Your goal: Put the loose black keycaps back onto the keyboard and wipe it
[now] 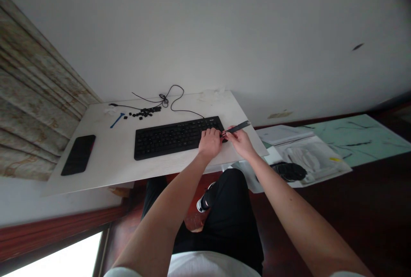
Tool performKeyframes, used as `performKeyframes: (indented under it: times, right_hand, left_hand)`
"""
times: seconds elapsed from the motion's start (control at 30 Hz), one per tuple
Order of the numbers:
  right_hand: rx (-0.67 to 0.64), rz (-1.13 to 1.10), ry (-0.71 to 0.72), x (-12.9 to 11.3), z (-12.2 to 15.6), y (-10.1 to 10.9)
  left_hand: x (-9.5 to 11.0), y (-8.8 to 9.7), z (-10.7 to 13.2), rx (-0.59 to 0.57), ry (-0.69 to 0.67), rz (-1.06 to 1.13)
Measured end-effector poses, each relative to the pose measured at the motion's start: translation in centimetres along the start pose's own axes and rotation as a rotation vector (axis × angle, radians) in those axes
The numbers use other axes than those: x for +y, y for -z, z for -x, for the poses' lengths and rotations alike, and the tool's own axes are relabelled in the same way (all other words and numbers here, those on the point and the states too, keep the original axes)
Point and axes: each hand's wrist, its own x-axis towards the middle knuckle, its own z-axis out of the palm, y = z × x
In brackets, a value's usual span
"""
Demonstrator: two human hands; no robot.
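A black keyboard (167, 137) lies on the white table, slightly angled. My left hand (210, 143) rests on its right part, fingers laid over the keys and thumb near the tool's tip. Pinched in my right hand (239, 140) is a slim black tool (239, 127) that looks like tweezers. Its narrow end points at the keyboard's right edge, and its lighter end sticks out up and right. What lies directly under the fingertips is hidden. Behind the keyboard are several loose black keycaps (146, 113) in a scattered pile.
A blue stick-like tool (117, 120) lies left of the keycaps. Behind them runs the coiled black cable (164, 100). A black phone (78, 155) lies at the table's left. Right of the table (105, 170) is a white box (308, 157) with plastic and a black item.
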Motion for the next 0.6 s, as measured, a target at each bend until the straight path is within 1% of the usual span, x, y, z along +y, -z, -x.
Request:
performKeyframes:
  times: [0.07, 0.2, 0.3, 0.37, 0.43, 0.5, 0.53, 0.6]
  right_hand:
    - [-0.006, -0.021, 0.004, -0.4, -0.3, 0.0]
    - [-0.035, 0.096, -0.004, -1.6, -1.2, 0.1]
    - [-0.038, 0.048, -0.044, -2.3, -2.0, 0.6]
    - [0.030, 0.001, -0.070, -2.4, -2.6, 1.5]
    - [0.150, 0.034, -0.120, -2.1, -3.2, 2.6]
    - [0.216, 0.194, -0.200, -1.7, -3.7, 3.6]
    - [0.213, 0.318, -0.235, -1.5, -3.9, 3.9]
    - [0.167, 0.593, -0.264, -1.1, -4.2, 4.3]
  left_hand:
    - [0.0, -0.1, 0.0, -0.002, -0.008, -0.012]
    - [-0.1, -0.1, 0.1, 0.003, -0.026, -0.014]
    - [-0.4, -0.1, 0.0, 0.013, -0.010, 0.047]
    - [-0.7, -0.2, 0.0, 0.038, 0.011, 0.124]
    - [-1.0, -0.4, 0.0, 0.079, 0.047, 0.209]
    - [-1.2, -0.7, 0.1, 0.118, 0.090, 0.275]
    - [-1.2, -0.8, 0.2, 0.134, 0.106, 0.296]
    - [-1.2, -1.0, 0.3, 0.168, 0.119, 0.327]
